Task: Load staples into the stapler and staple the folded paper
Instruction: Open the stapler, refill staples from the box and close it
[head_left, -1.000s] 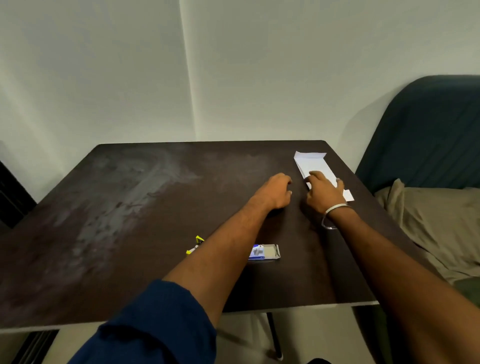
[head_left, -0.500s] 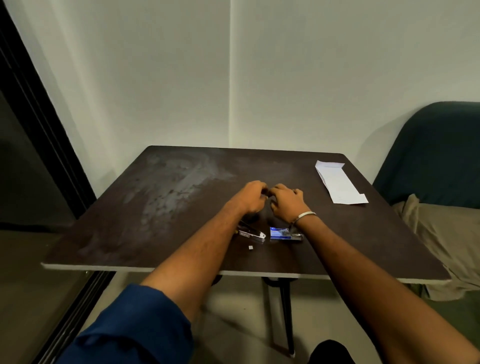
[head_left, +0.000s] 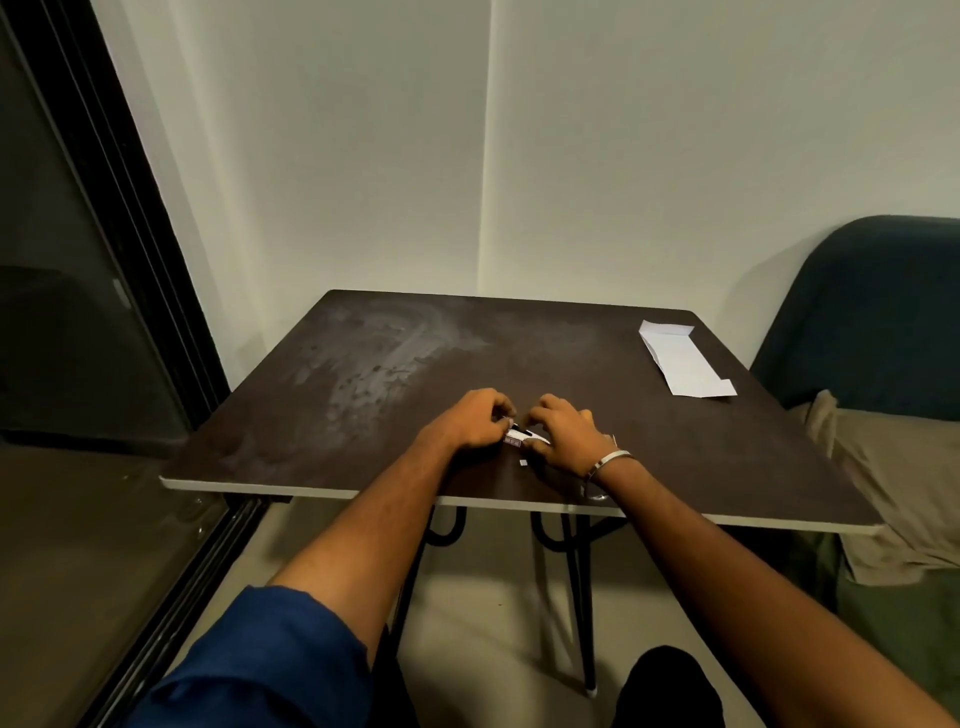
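Observation:
A small black-and-white stapler (head_left: 521, 435) lies near the front middle of the dark table (head_left: 363, 415). My left hand (head_left: 475, 422) curls its fingers around the stapler's left end. My right hand (head_left: 565, 435), with a metal bangle on the wrist, covers its right end. The two hands almost touch above it. The staple box is hidden, probably under my right hand. A tiny white scrap (head_left: 523, 462) lies just in front of the stapler. The folded white paper (head_left: 684, 364) rests untouched at the far right corner of the table.
The table's front edge (head_left: 363, 491) runs just below my wrists, with black metal legs (head_left: 576, 597) under it. A dark teal seat (head_left: 872, 312) with beige cloth (head_left: 904, 478) stands at the right. A dark glass door (head_left: 78, 312) fills the left.
My right hand left the folded paper, and both hands came back to the front middle of the table. They now close together on the stapler, and the staple box is no longer visible.

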